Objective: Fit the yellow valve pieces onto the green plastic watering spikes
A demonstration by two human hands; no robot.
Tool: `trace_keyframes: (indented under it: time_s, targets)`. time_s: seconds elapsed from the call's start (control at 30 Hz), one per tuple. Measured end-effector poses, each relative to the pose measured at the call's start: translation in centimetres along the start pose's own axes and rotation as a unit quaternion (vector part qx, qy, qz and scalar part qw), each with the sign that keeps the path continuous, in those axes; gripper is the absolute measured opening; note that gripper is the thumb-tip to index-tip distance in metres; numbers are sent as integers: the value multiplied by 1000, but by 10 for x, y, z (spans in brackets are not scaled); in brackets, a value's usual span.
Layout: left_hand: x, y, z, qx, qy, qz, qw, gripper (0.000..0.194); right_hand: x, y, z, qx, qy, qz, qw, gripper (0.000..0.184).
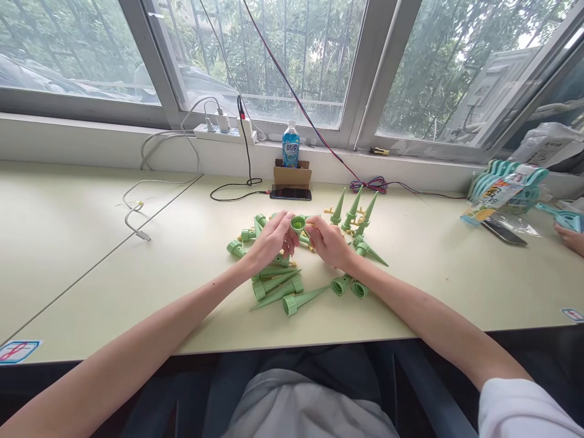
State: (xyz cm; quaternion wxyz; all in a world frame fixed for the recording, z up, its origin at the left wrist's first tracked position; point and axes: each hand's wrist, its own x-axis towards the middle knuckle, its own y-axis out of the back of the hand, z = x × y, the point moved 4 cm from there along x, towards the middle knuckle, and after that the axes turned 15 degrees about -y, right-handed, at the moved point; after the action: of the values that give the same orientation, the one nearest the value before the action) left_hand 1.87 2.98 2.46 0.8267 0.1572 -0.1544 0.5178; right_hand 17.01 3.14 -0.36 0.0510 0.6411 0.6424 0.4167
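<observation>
Between my two hands is a green plastic plant watering spike (298,225), its round threaded socket turned towards me. My left hand (274,238) is closed around its left side. From the right, my right hand (327,241) pinches at the side of the same spike; what exactly lies under those fingertips is hidden. Several more green spikes (278,289) lie in a loose heap below and beside my left hand, some with small yellow valves. Beyond my right hand, 3 spikes (351,213) stand point up with yellow valves. Others (340,285) lie beside my right forearm.
A phone (291,194) on a cable lies before a small cardboard box (292,176) and a blue bottle (291,145). Bundled wires (369,184) and a white cable (137,222) rest on the table. At right are teal plastic items (490,182), a dark phone (504,232) and another person's hand (570,239).
</observation>
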Motion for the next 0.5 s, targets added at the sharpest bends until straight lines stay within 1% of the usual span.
trace_keyframes:
  time_s: [0.5]
  targets:
    - [0, 1, -2, -3, 2, 0, 1000, 30, 0, 1, 0, 4, -7, -5, 1000, 23]
